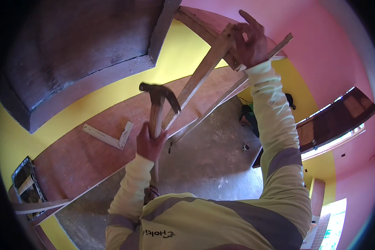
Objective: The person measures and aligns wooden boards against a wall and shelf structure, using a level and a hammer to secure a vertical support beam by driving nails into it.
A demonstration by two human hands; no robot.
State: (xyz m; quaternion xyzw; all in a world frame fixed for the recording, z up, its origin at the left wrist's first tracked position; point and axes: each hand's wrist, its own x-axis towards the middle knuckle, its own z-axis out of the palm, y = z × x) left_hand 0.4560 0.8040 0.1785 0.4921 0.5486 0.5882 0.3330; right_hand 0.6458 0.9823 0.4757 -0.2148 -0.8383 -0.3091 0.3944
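Left grip closed around wooden hammer handle, head raised; right hand pinches slat frame far right. Judgement: strike squarely, keep fingers clear of the joint.

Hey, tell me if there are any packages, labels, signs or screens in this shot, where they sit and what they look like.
No packages, signs or screens show.
Dark printed marking: on the pale yellow shirt at the lower edge, below the left hand gripping the wooden-handled claw hammer; small curved line of dark characters.
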